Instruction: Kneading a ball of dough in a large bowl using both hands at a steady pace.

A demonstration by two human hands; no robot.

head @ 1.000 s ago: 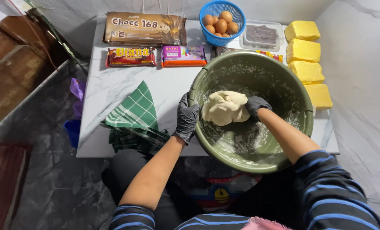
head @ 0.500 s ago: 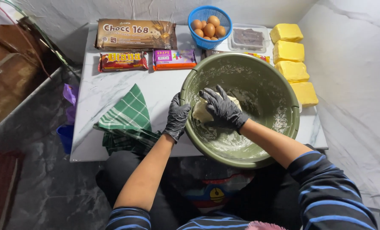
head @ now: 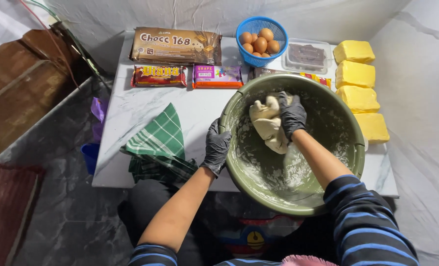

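A big olive-green bowl (head: 327,192) smeared with flour sits on the near edge of a white marble table (head: 145,108). Inside it lies a pale lump of dough (head: 266,123). My right hand (head: 291,116), in a black glove, grips the dough's upper right side and pulls it up against the bowl's far wall. My left hand (head: 216,148), also black-gloved, clasps the bowl's left rim.
A green checked cloth (head: 160,140) lies left of the bowl. Along the back stand a long brown packet (head: 175,45), two smaller bars (head: 187,76), a blue basket of eggs (head: 261,40) and a clear tub (head: 308,55). Several yellow blocks (head: 359,86) line the right edge.
My right hand has gone from pressing flat on the dough to gripping it and lifting it toward the far wall. My left hand stays on the rim.
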